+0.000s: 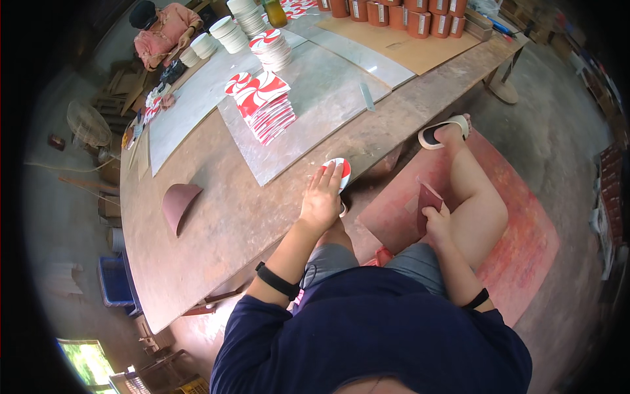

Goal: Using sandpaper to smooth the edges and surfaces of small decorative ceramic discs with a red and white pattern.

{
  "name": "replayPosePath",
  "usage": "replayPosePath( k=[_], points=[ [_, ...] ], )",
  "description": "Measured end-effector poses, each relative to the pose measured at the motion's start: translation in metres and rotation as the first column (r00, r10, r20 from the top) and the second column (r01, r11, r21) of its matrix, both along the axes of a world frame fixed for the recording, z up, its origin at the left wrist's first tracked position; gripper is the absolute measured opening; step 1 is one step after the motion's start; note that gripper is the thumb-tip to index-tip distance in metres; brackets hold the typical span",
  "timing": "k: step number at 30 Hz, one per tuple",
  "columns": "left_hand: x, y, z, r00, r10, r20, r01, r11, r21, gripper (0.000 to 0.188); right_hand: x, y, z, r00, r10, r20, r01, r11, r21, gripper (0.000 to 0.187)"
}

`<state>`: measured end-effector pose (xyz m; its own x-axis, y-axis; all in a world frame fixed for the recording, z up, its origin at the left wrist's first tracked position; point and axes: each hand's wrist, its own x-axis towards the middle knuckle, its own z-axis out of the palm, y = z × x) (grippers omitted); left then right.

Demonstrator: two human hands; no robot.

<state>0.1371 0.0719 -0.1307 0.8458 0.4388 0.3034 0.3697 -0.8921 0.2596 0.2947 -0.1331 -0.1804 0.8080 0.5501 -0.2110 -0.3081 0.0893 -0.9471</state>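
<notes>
My left hand [320, 200] lies flat with its fingers stretched out over a round red-and-white swirl disc [345, 172] at the table's near edge. The hand hides much of the disc. Held over my lap, my right hand [438, 224] is closed round a reddish-brown sanding block [429, 202]. Beyond my left hand, a stack of square red-and-white swirl sheets [266, 108] stands on a clear sheet. A curled piece of reddish-brown sandpaper [179, 205] rests on the table to the left.
Behind the sheets stand a stack of swirl discs [270, 51] and stacks of white discs [228, 34]. Several brown cylinders [420, 23] crowd the far right. Another person [172, 29] works at the far left. A reddish mat [518, 243] covers the floor beside my leg.
</notes>
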Motion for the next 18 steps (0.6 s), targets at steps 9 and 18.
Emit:
replayPosePath(
  k=[9,18],
  points=[
    [0.019,-0.046,0.053,0.905,-0.080,0.417,0.225,0.924,-0.310,0.046,-0.020,0.037,0.103,0.138,0.116,0.984,-0.026,0.993,-0.114,0.051],
    [0.013,-0.062,0.070,0.883,-0.066,0.464,0.193,0.953,-0.232,0.048,0.002,0.045,0.088,-0.001,0.175,0.985,0.021,0.984,-0.175,0.047]
  ],
)
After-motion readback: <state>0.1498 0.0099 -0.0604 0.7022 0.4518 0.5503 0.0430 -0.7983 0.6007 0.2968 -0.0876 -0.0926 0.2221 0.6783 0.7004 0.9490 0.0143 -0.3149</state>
